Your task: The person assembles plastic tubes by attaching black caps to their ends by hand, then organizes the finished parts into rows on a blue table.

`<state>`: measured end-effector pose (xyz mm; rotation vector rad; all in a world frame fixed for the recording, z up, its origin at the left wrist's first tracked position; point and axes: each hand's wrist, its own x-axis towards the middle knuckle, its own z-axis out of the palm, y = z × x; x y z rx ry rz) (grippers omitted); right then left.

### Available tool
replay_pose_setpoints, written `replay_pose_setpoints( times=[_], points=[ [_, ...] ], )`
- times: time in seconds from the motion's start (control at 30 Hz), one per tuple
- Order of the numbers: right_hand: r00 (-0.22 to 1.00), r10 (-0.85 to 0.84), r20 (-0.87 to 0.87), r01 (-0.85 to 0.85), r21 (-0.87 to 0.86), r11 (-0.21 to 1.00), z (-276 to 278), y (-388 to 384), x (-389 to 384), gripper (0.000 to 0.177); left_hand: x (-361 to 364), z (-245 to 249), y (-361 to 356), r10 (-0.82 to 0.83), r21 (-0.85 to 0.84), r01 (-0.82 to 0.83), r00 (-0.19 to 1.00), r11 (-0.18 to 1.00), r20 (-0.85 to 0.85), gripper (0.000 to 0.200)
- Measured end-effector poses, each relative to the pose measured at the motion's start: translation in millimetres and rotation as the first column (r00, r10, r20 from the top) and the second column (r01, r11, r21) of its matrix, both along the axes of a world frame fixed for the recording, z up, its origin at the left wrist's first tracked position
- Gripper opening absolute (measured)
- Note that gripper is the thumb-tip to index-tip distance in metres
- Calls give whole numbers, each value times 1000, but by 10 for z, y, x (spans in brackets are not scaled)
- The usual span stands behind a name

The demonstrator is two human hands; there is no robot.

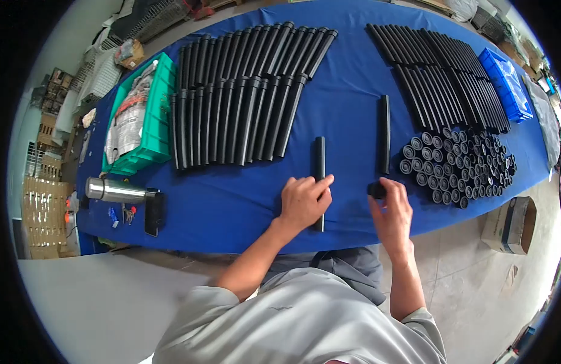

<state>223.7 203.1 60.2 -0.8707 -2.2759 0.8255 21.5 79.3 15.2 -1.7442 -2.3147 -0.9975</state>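
My left hand [303,202] grips a long black tube [319,159] that lies on the blue table [232,200], near its front edge. My right hand [391,209] holds a small black cap [376,190] pinched in the fingers, just right of that tube. A second single black tube [384,133] lies a little further back, between the two hands' positions and the piles.
Two rows of black tubes [244,97] lie at the back left, more thinner tubes [450,73] at the back right. Several black caps [459,164] cluster at right. A green bin [156,130], blue crate [508,82], steel flask [116,191], phone [154,213] and cardboard box [511,224] stand around.
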Motion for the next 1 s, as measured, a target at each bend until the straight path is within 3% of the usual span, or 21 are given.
replay_pose_setpoints(
  times=[0.07,0.2,0.33,0.4,0.43,0.57,0.63,0.73,0.8,0.83,0.87,0.9,1.0],
  points=[
    [993,94,65,-87,-95,992,-17,-50,-228,50,117,43,-177,11,-79,-13,1000,997,-29,28],
    [980,199,-28,-191,171,966,-71,76,-610,54,311,201,-553,66,-145,-64,998,987,9,22],
    [994,98,-46,-85,224,971,-65,239,-882,46,386,294,-856,163,-267,-124,978,956,131,28],
    [979,21,203,-58,174,983,-363,338,-951,40,385,272,-938,200,-263,-166,974,950,108,29],
    [989,28,142,-52,168,984,-394,346,-977,36,362,254,-955,220,-255,-190,971,948,94,30],
    [995,-4,95,-12,169,986,-370,314,-947,52,263,263,-1012,226,-295,-200,972,935,60,32],
    [999,-48,-5,47,207,977,-110,174,-836,56,200,383,-1039,203,-348,-183,979,920,22,38],
    [987,49,-154,-38,72,997,128,-45,-591,49,35,488,-1085,45,-110,-45,999,993,-2,50],
    [965,167,-201,-199,-150,969,58,-179,-440,35,-14,561,-1072,-51,-165,43,998,985,-46,53],
    [962,130,-239,-189,-242,952,56,-257,-443,22,-35,597,-1056,-100,-193,86,993,977,-68,55],
    [960,77,-270,-194,-437,878,-132,-320,-431,19,-50,621,-1043,-149,-225,126,985,966,-88,57],
    [963,62,-261,-190,-500,845,-235,-370,-411,19,-44,535,-1058,-174,-320,153,984,935,-38,57],
    [956,26,-292,-211,-623,754,-363,-428,-436,19,-52,375,-1024,-186,-336,152,980,930,-73,55]
  ],
)
